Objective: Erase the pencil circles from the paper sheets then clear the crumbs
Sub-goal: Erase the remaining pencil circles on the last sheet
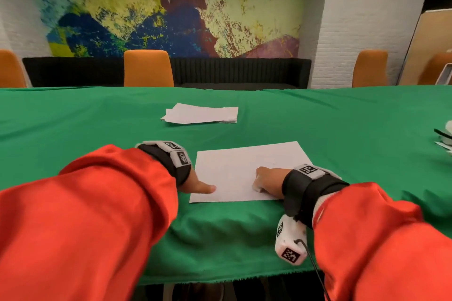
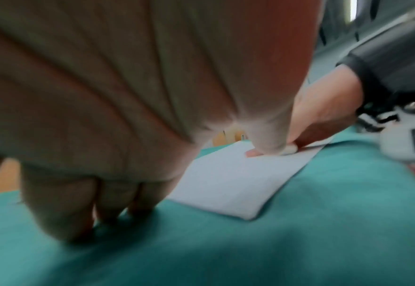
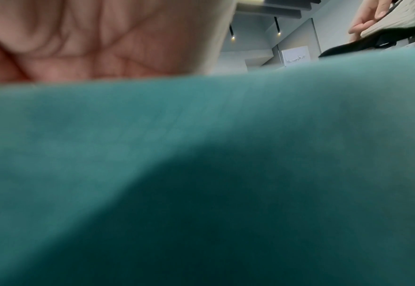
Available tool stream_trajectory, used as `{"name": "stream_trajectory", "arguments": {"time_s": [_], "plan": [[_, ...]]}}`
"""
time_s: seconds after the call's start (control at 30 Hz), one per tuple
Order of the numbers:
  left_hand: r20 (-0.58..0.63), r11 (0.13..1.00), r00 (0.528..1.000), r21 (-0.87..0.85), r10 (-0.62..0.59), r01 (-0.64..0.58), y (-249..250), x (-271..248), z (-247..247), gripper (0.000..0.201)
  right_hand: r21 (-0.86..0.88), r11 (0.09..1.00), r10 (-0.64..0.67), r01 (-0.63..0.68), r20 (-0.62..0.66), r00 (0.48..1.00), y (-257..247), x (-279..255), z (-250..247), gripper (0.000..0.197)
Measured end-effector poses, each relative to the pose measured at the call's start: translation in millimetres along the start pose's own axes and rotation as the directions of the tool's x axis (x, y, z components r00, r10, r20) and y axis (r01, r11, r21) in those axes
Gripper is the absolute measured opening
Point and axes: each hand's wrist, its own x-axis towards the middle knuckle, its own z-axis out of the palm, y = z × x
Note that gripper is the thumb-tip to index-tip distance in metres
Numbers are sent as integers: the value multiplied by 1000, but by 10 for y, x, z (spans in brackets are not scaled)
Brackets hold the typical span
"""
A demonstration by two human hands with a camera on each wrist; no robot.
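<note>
We see a single sheet of paper [image 1: 247, 171] lying flat on the green tablecloth [image 1: 342, 115], close to the near edge of the table. Our right hand [image 1: 267, 178] rests on the sheet's near right part, fingers curled around a small white eraser [image 1: 257, 187] whose end touches the paper; from the left wrist view the eraser [image 2: 288, 149] shows pressed down between thumb and fingers. Our left hand [image 1: 195, 184] lies at the sheet's left edge. Its thumb stretches out onto the near left corner of the paper, while the other fingers [image 2: 113, 201] stand bent with their tips on the cloth just beside the sheet, holding nothing. We cannot make out pencil marks or crumbs on the paper at this blur. Farther back on the table, well apart from our hands, lies a loose stack of paper sheets [image 1: 200, 114]. Orange chairs [image 1: 148, 68] stand behind the table, and both arms wear orange sleeves [image 1: 97, 215].
</note>
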Motion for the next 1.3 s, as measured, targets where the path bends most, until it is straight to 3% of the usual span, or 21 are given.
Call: {"name": "stream_trajectory", "arguments": {"time_s": [0.07,0.13,0.23,0.33,0.43,0.6,0.8,0.93,1.07,1.17,1.3], "plan": [[15,994,997,74,-81,79,-179,13,33,96,-6,1000,11,-11,8,1000,-2,-1,-5,19],[15,998,998,11,-68,67,-202,16,41,90,4,1000,21,-21,2,1000,-3,5,-1,17],[-36,992,992,-50,118,-120,-53,1,70,81,0,999,32,-32,-10,999,-27,5,11,18],[20,964,965,-43,262,-261,216,-43,144,78,-2,999,34,-34,-20,999,-39,-1,24,32],[-6,968,971,-80,240,-239,231,-108,112,73,31,999,36,-36,-15,999,-42,-14,21,19],[-10,1000,1000,-7,3,-4,-93,-93,46,90,60,997,39,-39,3,999,-4,-35,5,18],[16,959,959,-24,284,-284,115,-253,72,69,82,996,26,-25,-4,1000,18,-23,8,18],[-85,954,951,16,298,-298,125,-332,177,70,155,988,4,4,-55,998,54,-110,0,13],[-163,938,929,-52,331,-343,7,-357,205,66,286,955,-6,74,-233,973,83,-246,-132,11],[-182,929,924,-103,335,-357,-100,-345,207,65,398,914,-12,84,-180,984,-18,-340,-292,12],[-188,927,933,-164,306,-337,-208,-315,209,58,309,950,-5,40,-114,993,-228,-285,-541,6]]}}
